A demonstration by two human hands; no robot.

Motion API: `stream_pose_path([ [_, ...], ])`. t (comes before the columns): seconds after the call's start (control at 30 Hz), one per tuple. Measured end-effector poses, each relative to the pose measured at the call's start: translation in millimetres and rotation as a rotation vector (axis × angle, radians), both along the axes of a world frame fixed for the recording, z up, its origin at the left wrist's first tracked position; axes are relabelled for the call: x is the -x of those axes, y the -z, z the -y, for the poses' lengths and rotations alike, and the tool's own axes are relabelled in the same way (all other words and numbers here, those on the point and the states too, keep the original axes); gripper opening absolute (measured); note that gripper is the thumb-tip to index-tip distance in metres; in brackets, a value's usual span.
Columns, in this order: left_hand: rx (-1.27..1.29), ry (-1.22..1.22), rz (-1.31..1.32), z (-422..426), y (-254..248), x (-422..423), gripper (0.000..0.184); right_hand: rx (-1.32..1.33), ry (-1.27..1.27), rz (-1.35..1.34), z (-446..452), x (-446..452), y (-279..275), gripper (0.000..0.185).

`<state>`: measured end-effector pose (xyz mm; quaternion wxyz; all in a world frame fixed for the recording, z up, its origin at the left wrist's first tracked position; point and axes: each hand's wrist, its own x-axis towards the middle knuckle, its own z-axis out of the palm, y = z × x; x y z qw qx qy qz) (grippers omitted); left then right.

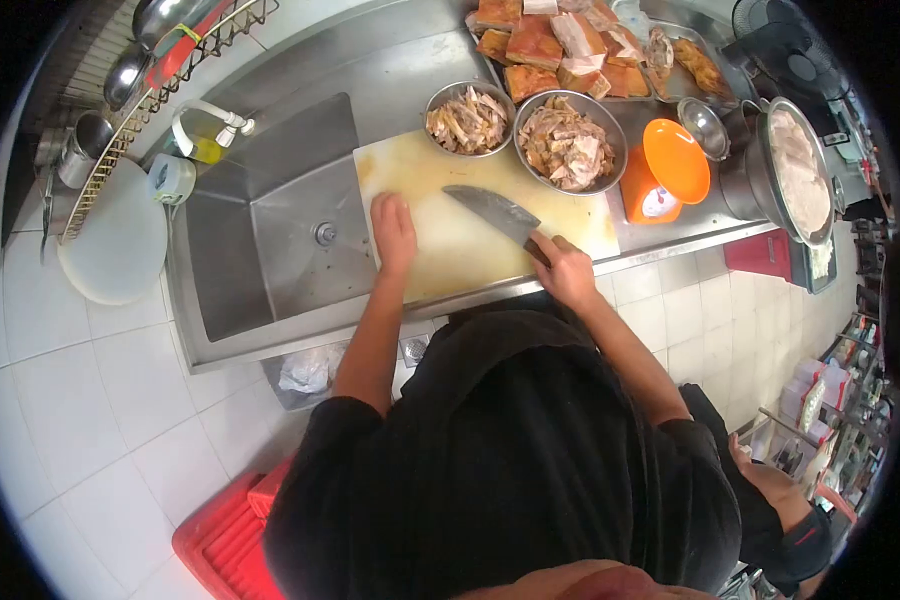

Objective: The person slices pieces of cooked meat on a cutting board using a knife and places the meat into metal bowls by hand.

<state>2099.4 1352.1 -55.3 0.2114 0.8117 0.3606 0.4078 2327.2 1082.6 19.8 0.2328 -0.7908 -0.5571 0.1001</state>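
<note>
My right hand point(565, 270) is wrapped round the handle of a kitchen knife point(492, 210), whose wide blade lies over the cutting board point(440, 255) and points up and left. My left hand point(394, 230) rests on the board's left part, fingers curled together, with nothing visible in it. Just beyond the board's far edge stand a small metal bowl point(468, 120) and a larger metal bowl point(572, 142), both filled with chopped meat. An orange kitchen scale point(660, 175) with a round pan is to the right of the larger bowl.
A steel sink point(305, 220) lies left of the board. Slabs of roasted meat point(560, 45) are piled at the back. On the right, a big pot point(795, 170) holds pale food. Another person point(770, 490) is behind at lower right. Red crates point(232, 535) sit on the floor.
</note>
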Motion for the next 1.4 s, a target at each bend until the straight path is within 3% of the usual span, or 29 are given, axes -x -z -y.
stream_pose_path([
  [0.17, 0.086, 0.01, 0.043, 30, -2, 16, 0.025, 0.136, -0.151, 0.179, -18, 8, -23, 0.04],
  [0.27, 0.075, 0.022, 0.043, 32, -1, 22, 0.027, -0.095, -0.303, 0.012, -46, 34, -112, 0.035],
  [0.33, 0.064, 0.041, 0.026, 35, 1, 25, 0.028, -0.403, -0.527, -0.013, -62, 70, -201, 0.032],
  [0.4, 0.069, 0.062, 0.031, 41, 6, 26, 0.029, -0.821, -0.794, -0.005, -66, 103, -275, 0.034],
  [0.47, 0.094, 0.066, 0.052, 42, 16, 25, 0.029, -0.935, -0.928, 0.099, -56, 127, -317, 0.031],
  [0.67, 0.079, 0.001, 0.06, 36, 20, 38, 0.031, -0.599, -1.048, 0.464, -28, 173, -370, 0.022],
  [0.73, 0.156, 0.033, 0.078, 37, 11, 33, 0.03, -0.53, -1.061, 0.53, -22, 177, -377, 0.02],
  [0.87, 0.074, 0.0, 0.034, 34, 24, 36, 0.029, -0.453, -1.051, 0.613, -5, 167, -385, 0.016],
  [0.97, 0.143, -0.032, 0.045, 38, 24, 42, 0.029, -0.396, -1.005, 0.606, 10, 149, -385, 0.015],
  [1.13, 0.087, -0.036, 0.056, 60, -25, 33, 0.028, -0.109, -0.912, 0.403, 7, 101, -355, 0.016],
  [1.23, 0.089, -0.028, 0.138, 71, -46, 4, 0.03, 0.172, -0.759, 0.101, -18, 35, -251, 0.012],
  [1.3, 0.106, 0.012, 0.173, 80, -64, -15, 0.032, 0.436, -0.435, 0.04, -29, -4, -143, 0.023],
  [1.4, 0.072, 0.159, 0.142, 91, -89, -79, 0.038, 0.429, -0.222, -0.051, -3, -30, -39, 0.035],
])
